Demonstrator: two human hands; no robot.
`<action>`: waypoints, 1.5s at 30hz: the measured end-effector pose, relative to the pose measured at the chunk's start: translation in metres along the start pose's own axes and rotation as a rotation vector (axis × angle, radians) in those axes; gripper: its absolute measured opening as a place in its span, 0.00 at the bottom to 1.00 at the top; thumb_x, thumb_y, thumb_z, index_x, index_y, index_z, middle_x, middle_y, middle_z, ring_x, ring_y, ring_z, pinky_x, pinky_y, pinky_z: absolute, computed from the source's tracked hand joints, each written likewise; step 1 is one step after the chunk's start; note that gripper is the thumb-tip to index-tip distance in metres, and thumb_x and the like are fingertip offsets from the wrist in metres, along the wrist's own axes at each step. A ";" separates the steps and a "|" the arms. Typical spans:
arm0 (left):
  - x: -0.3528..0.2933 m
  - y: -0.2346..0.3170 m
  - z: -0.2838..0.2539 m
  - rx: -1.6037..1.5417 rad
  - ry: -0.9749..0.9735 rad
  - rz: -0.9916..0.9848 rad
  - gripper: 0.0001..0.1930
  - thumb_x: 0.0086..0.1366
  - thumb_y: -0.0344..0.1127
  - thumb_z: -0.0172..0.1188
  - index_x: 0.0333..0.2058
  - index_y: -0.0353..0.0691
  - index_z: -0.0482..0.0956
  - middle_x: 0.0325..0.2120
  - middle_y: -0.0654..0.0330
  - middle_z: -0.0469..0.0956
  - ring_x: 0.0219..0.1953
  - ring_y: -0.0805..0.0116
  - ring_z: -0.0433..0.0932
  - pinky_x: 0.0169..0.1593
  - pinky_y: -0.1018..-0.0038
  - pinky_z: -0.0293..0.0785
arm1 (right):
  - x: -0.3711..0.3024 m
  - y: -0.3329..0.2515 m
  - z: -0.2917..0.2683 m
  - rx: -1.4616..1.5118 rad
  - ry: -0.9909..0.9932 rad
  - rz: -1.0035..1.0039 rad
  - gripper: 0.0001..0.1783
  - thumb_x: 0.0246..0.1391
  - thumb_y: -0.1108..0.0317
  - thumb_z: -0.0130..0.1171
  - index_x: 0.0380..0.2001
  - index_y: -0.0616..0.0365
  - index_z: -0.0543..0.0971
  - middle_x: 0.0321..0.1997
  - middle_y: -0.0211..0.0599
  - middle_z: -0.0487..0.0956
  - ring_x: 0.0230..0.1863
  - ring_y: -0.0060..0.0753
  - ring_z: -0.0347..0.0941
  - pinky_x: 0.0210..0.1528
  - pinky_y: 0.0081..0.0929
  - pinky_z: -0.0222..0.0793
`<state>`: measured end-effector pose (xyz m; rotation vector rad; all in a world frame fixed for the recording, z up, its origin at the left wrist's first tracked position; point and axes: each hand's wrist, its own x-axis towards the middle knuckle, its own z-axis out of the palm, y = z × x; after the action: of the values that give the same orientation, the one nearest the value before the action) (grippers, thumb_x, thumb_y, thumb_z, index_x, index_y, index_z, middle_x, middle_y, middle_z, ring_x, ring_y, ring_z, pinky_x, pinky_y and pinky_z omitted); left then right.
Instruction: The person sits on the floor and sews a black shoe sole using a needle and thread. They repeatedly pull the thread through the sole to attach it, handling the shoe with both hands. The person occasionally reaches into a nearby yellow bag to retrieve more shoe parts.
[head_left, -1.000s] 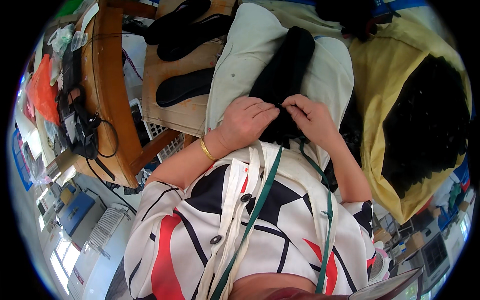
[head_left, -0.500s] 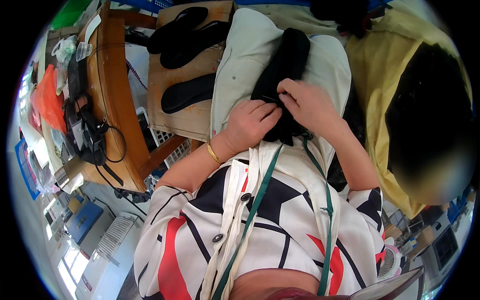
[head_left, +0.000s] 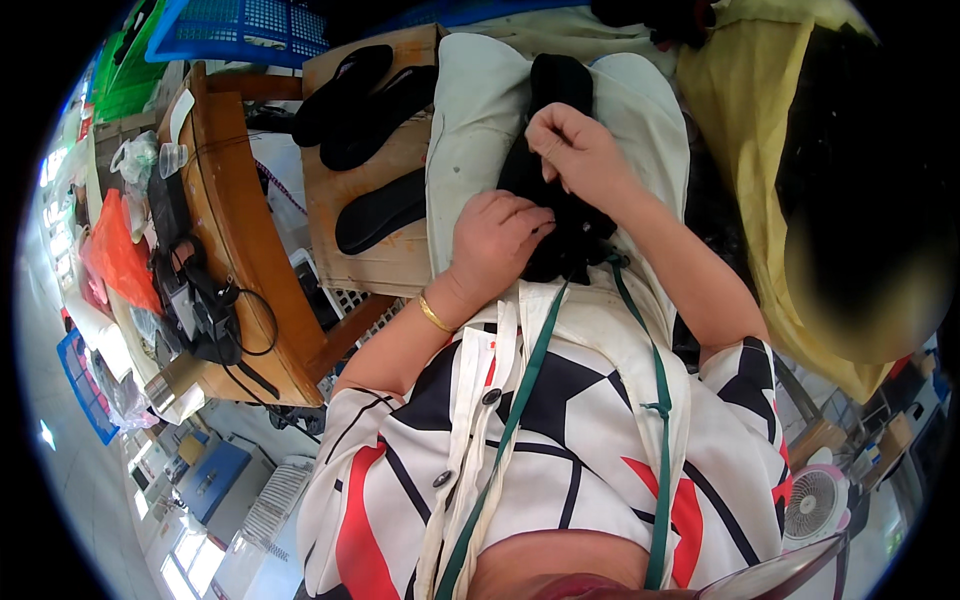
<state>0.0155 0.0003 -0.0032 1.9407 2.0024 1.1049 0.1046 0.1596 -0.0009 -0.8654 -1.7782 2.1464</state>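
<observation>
A long, soft black fabric piece [head_left: 560,80] lies lengthwise on my lap, over the pale apron [head_left: 476,112]. Its far end is rounded like a shoe sole, while the near end is bunched up. My left hand [head_left: 497,236] presses on its left side near the bunched end, fingers curled on the cloth. Above the middle of the piece, my right hand [head_left: 585,160] is raised with the fingers pinched together. Whatever it pinches is too small or hidden to make out.
Several black sole-shaped pieces [head_left: 383,212] lie on a cardboard sheet [head_left: 322,190] to the left. Beyond stands a wooden bench [head_left: 228,200] with cables and bags. A yellow cloth sack [head_left: 745,130] holding black material is at the right. A blue basket [head_left: 240,28] sits at the far left.
My right hand has lifted off the black piece and moved away from my body, fingers still pinched. My left hand remains on the cloth. The view has shifted slightly.
</observation>
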 end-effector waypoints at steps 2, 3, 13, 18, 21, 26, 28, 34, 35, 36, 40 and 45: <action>0.006 0.000 -0.003 -0.034 -0.031 -0.027 0.10 0.47 0.27 0.69 0.30 0.42 0.82 0.29 0.62 0.78 0.34 0.60 0.76 0.38 0.66 0.73 | -0.006 -0.012 -0.011 0.156 -0.008 0.180 0.08 0.65 0.64 0.53 0.34 0.57 0.73 0.26 0.29 0.76 0.21 0.20 0.71 0.25 0.21 0.70; 0.007 0.000 -0.004 -0.049 -0.042 -0.044 0.10 0.47 0.27 0.69 0.30 0.42 0.82 0.28 0.62 0.78 0.34 0.60 0.76 0.38 0.66 0.73 | -0.009 -0.017 -0.020 0.231 -0.019 0.271 0.09 0.65 0.64 0.52 0.35 0.58 0.73 0.25 0.31 0.77 0.20 0.20 0.72 0.26 0.21 0.72; 0.012 -0.002 -0.009 -0.127 -0.148 -0.122 0.08 0.50 0.26 0.69 0.31 0.38 0.81 0.29 0.58 0.78 0.33 0.57 0.76 0.38 0.66 0.72 | -0.020 -0.039 -0.061 0.391 0.311 -0.378 0.07 0.65 0.67 0.54 0.36 0.59 0.75 0.28 0.31 0.77 0.23 0.22 0.70 0.35 0.27 0.76; 0.012 0.004 -0.011 -0.077 -0.079 -0.180 0.11 0.51 0.26 0.68 0.34 0.38 0.79 0.33 0.56 0.78 0.38 0.54 0.75 0.41 0.64 0.72 | -0.054 -0.009 -0.024 -0.265 -0.019 -0.043 0.06 0.62 0.71 0.54 0.41 0.57 0.78 0.27 0.33 0.78 0.25 0.23 0.75 0.29 0.25 0.70; 0.006 0.006 -0.012 -0.025 -0.090 -0.212 0.12 0.51 0.26 0.68 0.36 0.38 0.78 0.34 0.56 0.78 0.40 0.52 0.74 0.43 0.63 0.72 | -0.066 0.005 -0.017 -0.581 -0.060 -0.148 0.07 0.59 0.72 0.55 0.40 0.58 0.78 0.26 0.40 0.79 0.23 0.32 0.75 0.27 0.27 0.68; 0.000 0.000 -0.007 -0.024 -0.049 -0.182 0.12 0.51 0.25 0.68 0.34 0.39 0.78 0.33 0.56 0.78 0.39 0.52 0.75 0.41 0.63 0.73 | -0.076 0.004 -0.013 -0.727 -0.038 -0.279 0.06 0.56 0.70 0.56 0.37 0.55 0.78 0.23 0.42 0.79 0.25 0.48 0.76 0.26 0.40 0.70; 0.000 0.001 -0.006 -0.021 -0.033 -0.172 0.12 0.50 0.25 0.68 0.34 0.39 0.78 0.33 0.56 0.78 0.38 0.53 0.75 0.40 0.63 0.73 | -0.078 0.007 -0.016 -0.742 -0.061 -0.300 0.09 0.55 0.73 0.57 0.40 0.57 0.79 0.26 0.43 0.79 0.25 0.46 0.76 0.27 0.36 0.71; -0.002 -0.002 -0.003 -0.025 0.012 -0.142 0.13 0.49 0.23 0.68 0.34 0.39 0.78 0.32 0.56 0.78 0.37 0.53 0.76 0.40 0.63 0.73 | -0.080 0.003 -0.018 -0.757 -0.091 -0.321 0.13 0.52 0.75 0.58 0.42 0.58 0.81 0.27 0.43 0.80 0.26 0.45 0.77 0.28 0.35 0.72; -0.001 -0.002 -0.003 -0.025 0.013 -0.140 0.13 0.49 0.23 0.68 0.34 0.39 0.78 0.32 0.56 0.78 0.37 0.52 0.76 0.40 0.63 0.73 | -0.080 0.003 -0.019 -0.755 -0.091 -0.322 0.13 0.52 0.75 0.58 0.42 0.58 0.81 0.27 0.43 0.80 0.26 0.45 0.77 0.29 0.35 0.72; -0.001 -0.002 -0.003 -0.024 0.015 -0.139 0.13 0.48 0.23 0.68 0.34 0.39 0.78 0.32 0.56 0.78 0.37 0.52 0.76 0.39 0.64 0.73 | -0.080 0.003 -0.019 -0.756 -0.087 -0.332 0.13 0.52 0.75 0.59 0.42 0.57 0.81 0.27 0.43 0.80 0.26 0.45 0.77 0.28 0.35 0.72; -0.001 -0.001 -0.003 -0.023 0.021 -0.133 0.13 0.48 0.22 0.69 0.34 0.39 0.78 0.32 0.57 0.78 0.37 0.53 0.76 0.39 0.64 0.73 | -0.079 0.002 -0.019 -0.776 -0.085 -0.351 0.13 0.51 0.74 0.59 0.42 0.57 0.81 0.26 0.43 0.80 0.26 0.46 0.77 0.28 0.36 0.72; 0.000 0.000 -0.003 -0.015 0.033 -0.136 0.12 0.48 0.22 0.69 0.32 0.39 0.78 0.30 0.57 0.78 0.35 0.53 0.76 0.37 0.65 0.73 | -0.078 -0.001 -0.014 -0.821 -0.079 -0.336 0.11 0.51 0.74 0.58 0.40 0.57 0.80 0.24 0.42 0.79 0.25 0.46 0.77 0.27 0.37 0.71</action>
<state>0.0142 -0.0004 -0.0008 1.7598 2.1011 1.1221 0.1746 0.1307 0.0220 -0.5499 -2.6599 1.2335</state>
